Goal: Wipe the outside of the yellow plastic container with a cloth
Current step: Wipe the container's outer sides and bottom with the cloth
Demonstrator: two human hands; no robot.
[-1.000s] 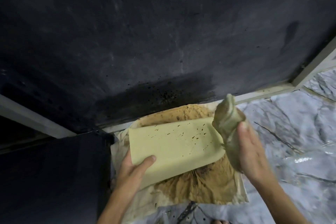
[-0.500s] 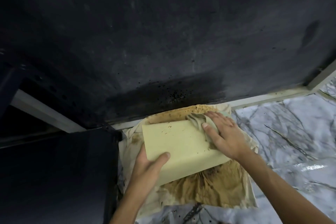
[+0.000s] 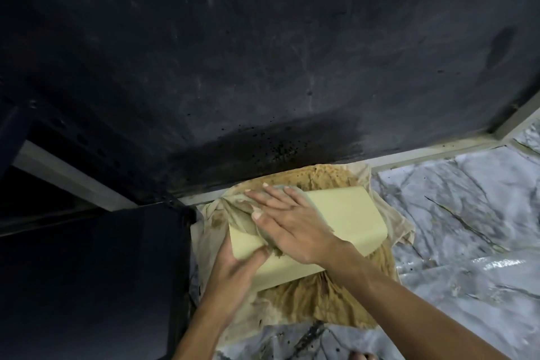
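Observation:
A pale yellow plastic container lies bottom-up on a stained beige sheet. My left hand grips its near left corner from below, thumb on the top face. My right hand lies flat across the left part of the container, fingers spread, pressing a crumpled greenish-grey cloth against it. The cloth bunches out from under my palm and fingers toward the left edge. The container's right half is bare and looks smooth.
The stained beige sheet under the container is soiled brown and wrinkled. Marble-patterned floor spreads to the right. A dark wall rises just behind, with a pale skirting strip. A dark panel stands at the left.
My right hand came down with the cloth onto the container's right end, then slid left across the top face. The dark specks seen earlier on that face are gone. My left hand kept its grip.

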